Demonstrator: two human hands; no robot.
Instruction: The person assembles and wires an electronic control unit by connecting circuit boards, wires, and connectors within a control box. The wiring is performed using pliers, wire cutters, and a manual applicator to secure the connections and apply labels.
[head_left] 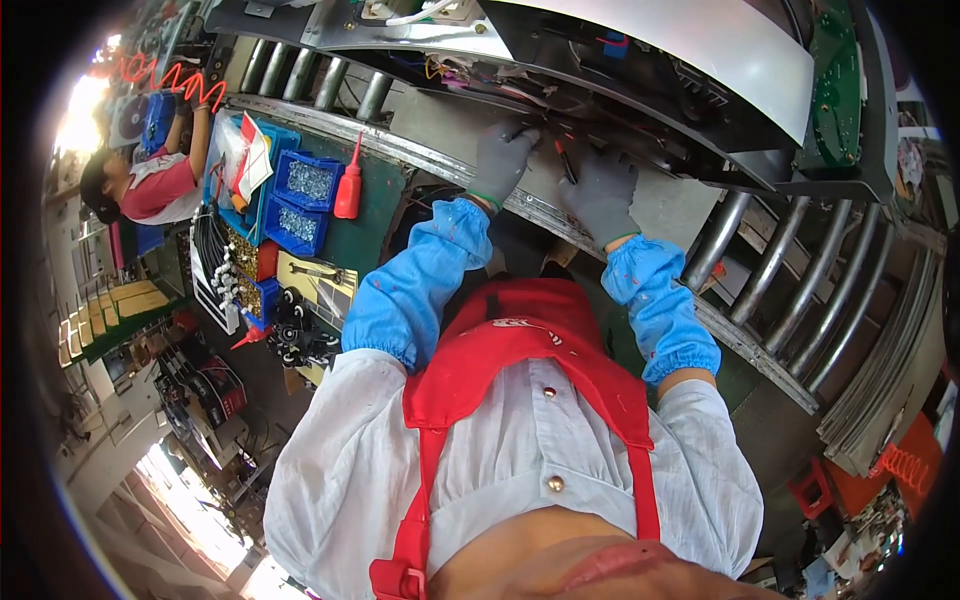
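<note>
The slim red-and-black pen-shaped hand tool [565, 160] lies at the open lower edge of the large grey sheet-metal appliance housing [700, 50] on the steel roller conveyor [780, 260], its long axis slanting from upper left down to the right. It sits between the two grey-gloved hands, its lower end in the grip of the right hand [603, 192], whose fingers curl around it. The left hand [500, 160] is just beside it to the left, fingertips pressed against the housing edge; whether it pinches anything I cannot tell.

A roller conveyor [790, 270] carries a large open appliance [640, 70]. Beside it, a green bench [385, 205] holds blue bins of screws [305, 200] and a red squeeze bottle [349, 185].
</note>
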